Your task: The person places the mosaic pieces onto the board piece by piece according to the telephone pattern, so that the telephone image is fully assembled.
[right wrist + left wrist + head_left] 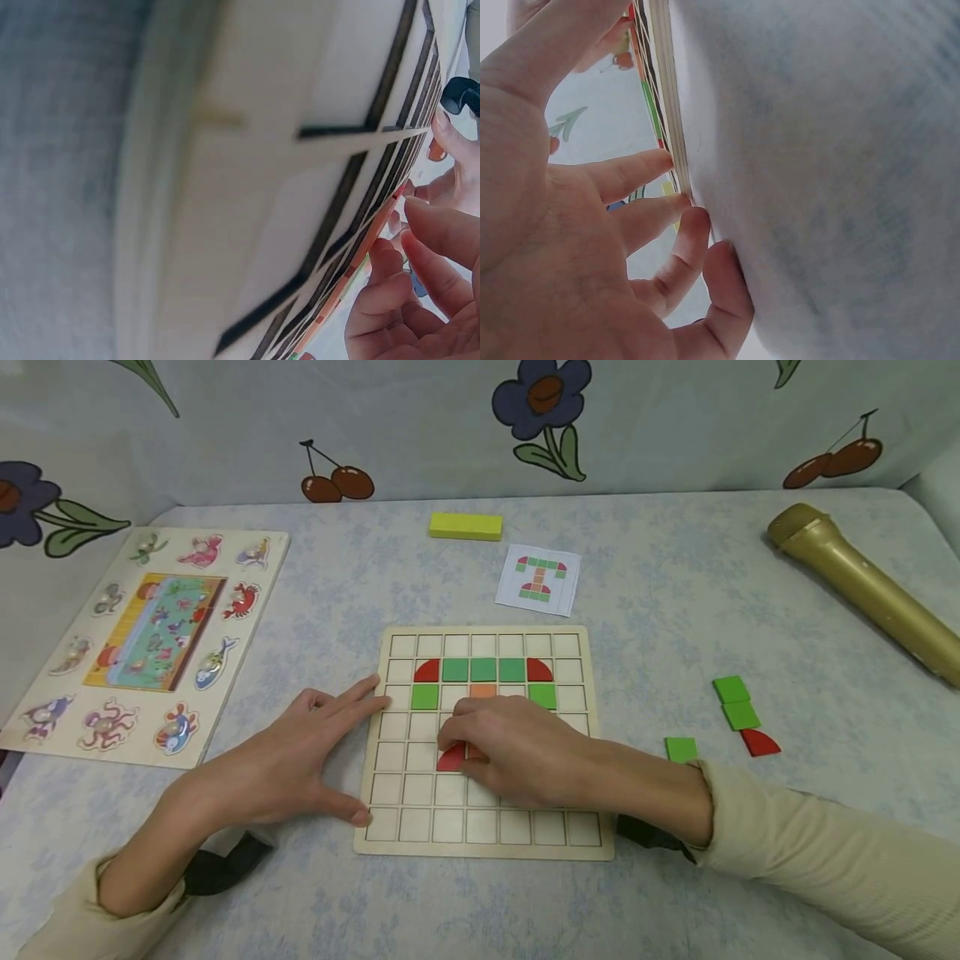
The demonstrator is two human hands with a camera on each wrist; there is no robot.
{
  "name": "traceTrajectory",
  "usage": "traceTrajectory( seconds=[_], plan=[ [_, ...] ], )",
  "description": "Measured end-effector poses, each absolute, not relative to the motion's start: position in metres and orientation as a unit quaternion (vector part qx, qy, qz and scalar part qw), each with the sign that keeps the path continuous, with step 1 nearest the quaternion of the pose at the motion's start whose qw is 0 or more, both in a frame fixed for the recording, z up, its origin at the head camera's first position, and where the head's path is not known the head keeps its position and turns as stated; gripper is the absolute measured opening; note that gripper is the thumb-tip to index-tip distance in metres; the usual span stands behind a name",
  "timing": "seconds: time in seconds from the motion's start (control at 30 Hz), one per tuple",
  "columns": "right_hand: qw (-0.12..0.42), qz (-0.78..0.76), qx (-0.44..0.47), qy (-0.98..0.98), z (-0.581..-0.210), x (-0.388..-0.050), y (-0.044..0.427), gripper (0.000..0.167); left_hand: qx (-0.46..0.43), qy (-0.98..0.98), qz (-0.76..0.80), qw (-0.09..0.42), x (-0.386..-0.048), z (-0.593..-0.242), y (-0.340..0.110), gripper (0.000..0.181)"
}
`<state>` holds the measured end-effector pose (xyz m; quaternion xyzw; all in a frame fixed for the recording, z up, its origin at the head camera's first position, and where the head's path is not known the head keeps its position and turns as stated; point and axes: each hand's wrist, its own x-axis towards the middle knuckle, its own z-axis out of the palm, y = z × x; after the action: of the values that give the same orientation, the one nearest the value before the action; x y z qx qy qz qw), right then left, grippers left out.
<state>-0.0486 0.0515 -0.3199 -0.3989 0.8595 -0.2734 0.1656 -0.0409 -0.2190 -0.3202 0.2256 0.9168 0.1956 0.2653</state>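
A wooden grid board (480,849) lies on the table, with a row of green square tiles (483,669) flanked by red quarter-circle tiles (539,669). Below that row, an orange tile (483,691) is partly covered by my right hand (525,752). The thumb and index finger of that hand pinch another red quarter-circle tile (450,760) at a cell near the board's middle. More orange shows behind it, mostly hidden. My left hand (288,764) is spread along the board's left edge, fingertips and thumb touching it; in the left wrist view, its fingers (634,172) meet the board's side.
Loose green tiles (742,715) and a red quarter-circle tile (761,742) lie right of the board, near another green tile (681,749). Behind it are a pattern card (538,579) and a yellow block (466,527). A sea-animal puzzle (262,572) lies left, a gold microphone (870,585) right.
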Motion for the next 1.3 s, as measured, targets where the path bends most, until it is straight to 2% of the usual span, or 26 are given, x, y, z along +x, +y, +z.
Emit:
traceTrajectory(
  seconds=[0.23, 0.5, 0.77, 1.07, 1.17, 1.3],
  plan=[
    [0.162, -0.294, -0.394, 0.855, -0.314, -0.048, 0.064, 0.018, 0.225, 0.917, 0.196, 0.265, -0.041, -0.320, -0.219, 0.113],
    [0.166, -0.318, -0.324, 0.876, -0.305, -0.047, 0.130, 0.022, 0.229, 0.916, 0.196, 0.263, -0.041, -0.320, -0.219, 0.113],
    [0.088, -0.293, -0.270, 0.913, -0.315, -0.038, 0.207, 0.029, 0.216, 0.917, 0.195, 0.272, -0.041, -0.320, -0.218, 0.113],
    [0.018, -0.185, -0.225, 0.956, -0.325, -0.024, 0.268, 0.038, 0.219, 0.918, 0.189, 0.272, -0.041, -0.319, -0.218, 0.113],
    [0.027, -0.149, -0.187, 0.971, -0.326, -0.022, 0.284, 0.036, 0.218, 0.918, 0.189, 0.271, -0.041, -0.319, -0.217, 0.113],
    [0.070, -0.157, -0.148, 0.974, -0.330, -0.021, 0.298, 0.035, 0.215, 0.918, 0.191, 0.272, -0.041, -0.319, -0.218, 0.113]
  ],
)
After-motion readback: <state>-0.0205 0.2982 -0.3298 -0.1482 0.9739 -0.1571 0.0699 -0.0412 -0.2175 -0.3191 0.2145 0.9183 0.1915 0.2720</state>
